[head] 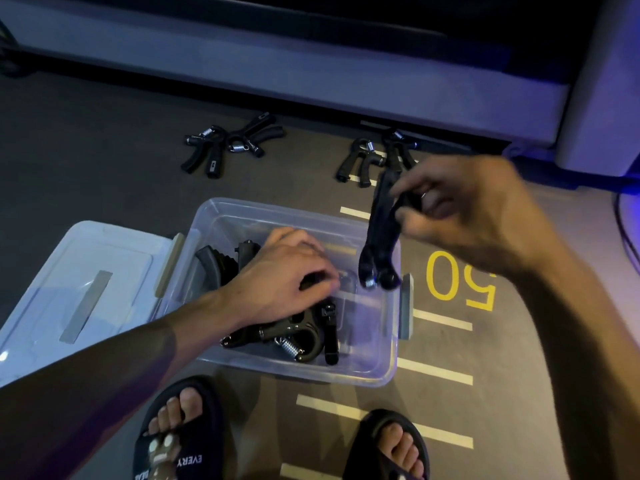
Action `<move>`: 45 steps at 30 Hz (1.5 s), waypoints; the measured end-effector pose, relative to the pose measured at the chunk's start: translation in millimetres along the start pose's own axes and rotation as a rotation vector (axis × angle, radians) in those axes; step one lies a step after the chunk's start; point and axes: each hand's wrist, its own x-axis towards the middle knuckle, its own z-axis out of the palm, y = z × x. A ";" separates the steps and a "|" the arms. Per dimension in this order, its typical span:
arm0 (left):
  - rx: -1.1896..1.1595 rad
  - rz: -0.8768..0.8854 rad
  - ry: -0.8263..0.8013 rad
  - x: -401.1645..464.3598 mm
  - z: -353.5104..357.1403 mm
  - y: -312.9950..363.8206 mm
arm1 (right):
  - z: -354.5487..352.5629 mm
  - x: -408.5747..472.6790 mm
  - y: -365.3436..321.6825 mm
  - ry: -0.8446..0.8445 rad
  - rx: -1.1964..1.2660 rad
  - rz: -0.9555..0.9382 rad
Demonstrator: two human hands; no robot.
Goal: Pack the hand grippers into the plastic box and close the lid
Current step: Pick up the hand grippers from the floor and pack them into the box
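Black plastic and a steel coil spring make up each hand gripper, so each unit is judged rigid, moderately light and awkward in shape, not fragile. The right hand (460, 209) holds one hand gripper (379, 233) by its two handles, fingers curled and pinched around them, with the sprung head hanging downward over the right rim of the clear plastic box (298, 216). Motion blur obscures the exact finger placement.

The left hand (284, 275) is inside the box, fingers bent and bunched on a dark part of the packed grippers (304, 334); whether it grips or merely presses them down cannot be told. Several grippers already lie tangled in the box bottom.

Two groups remain on the floor beyond the box: a far-left pair (228, 143) and a far-right pair (377, 157), the latter partly hidden behind the held unit. The lid (79, 282) lies flat on the floor, touching the box's left side.

Handling judgement: the ribbed handles offer the surest hold; the open jaws and springs will likely snag on neighbouring units, so each piece is best laid flat and nested. The stack must sit below the rim, or the lid and the grey side latch (406, 306) may fail to seat. Packing appears roughly half complete.
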 end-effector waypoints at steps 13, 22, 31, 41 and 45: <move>0.162 -0.125 -0.092 41.5 2.2 -2.6 | 92.9 -19.1 17.7 -0.565 -0.259 -0.020; 0.230 -0.068 -0.299 48.0 12.6 6.2 | 118.2 -41.5 24.0 -0.639 -0.244 -0.059; 0.158 -0.047 -0.310 43.3 13.5 10.9 | 121.3 -44.3 25.1 -0.696 -0.125 0.036; 0.092 -0.046 -0.367 39.6 15.1 7.5 | 100.0 -19.6 32.3 -0.473 -0.193 0.175; 0.067 -0.052 -0.383 33.7 15.3 2.1 | 108.9 -17.9 32.6 -0.529 -0.243 0.252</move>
